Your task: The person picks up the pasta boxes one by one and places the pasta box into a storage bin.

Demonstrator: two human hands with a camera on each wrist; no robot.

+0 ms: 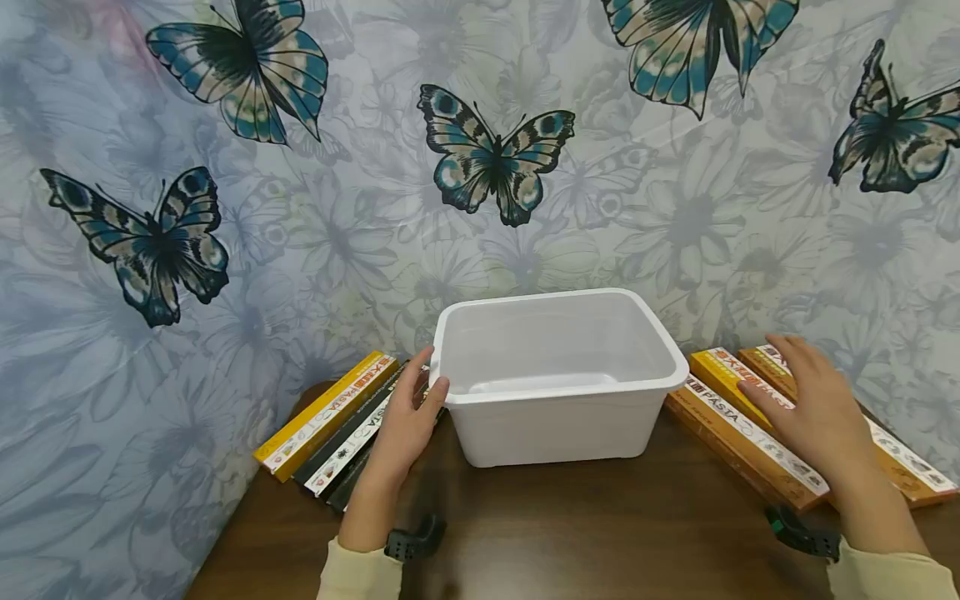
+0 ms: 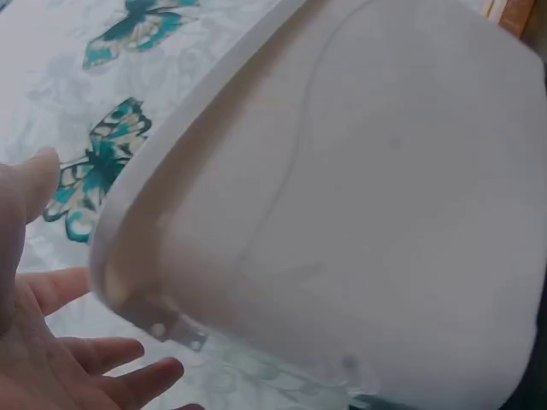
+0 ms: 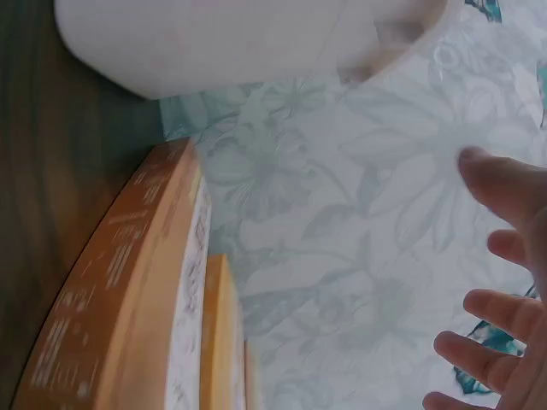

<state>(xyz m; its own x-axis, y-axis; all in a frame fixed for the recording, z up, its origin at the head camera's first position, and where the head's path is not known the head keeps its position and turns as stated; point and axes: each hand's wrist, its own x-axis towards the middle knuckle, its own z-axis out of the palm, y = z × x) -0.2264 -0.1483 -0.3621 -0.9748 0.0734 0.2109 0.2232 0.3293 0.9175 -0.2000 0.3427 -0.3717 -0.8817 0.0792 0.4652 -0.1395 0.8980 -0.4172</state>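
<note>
A white plastic tub [image 1: 555,429] stands on the brown table with its mouth upward. My left hand [image 1: 405,429] is at the tub's left rim with the fingers spread; whether it touches the rim I cannot tell. In the left wrist view the fingers of this left hand [image 2: 51,342] are extended beside the tub's corner [image 2: 367,196]. On the right, my right hand [image 1: 813,412] hovers over pasta boxes, fingers apart and holding nothing. The right wrist view shows that right hand [image 3: 504,316] away from the brown pasta box [image 3: 111,282].
Left of the tub lie a yellow pasta box [image 1: 326,417] and black boxes [image 1: 348,446], partly behind my left hand. Brown [image 1: 738,442] and yellow pasta boxes [image 1: 723,367] lie to its right. Behind the table [image 1: 570,533] hangs a butterfly-patterned wall covering [image 1: 360,225].
</note>
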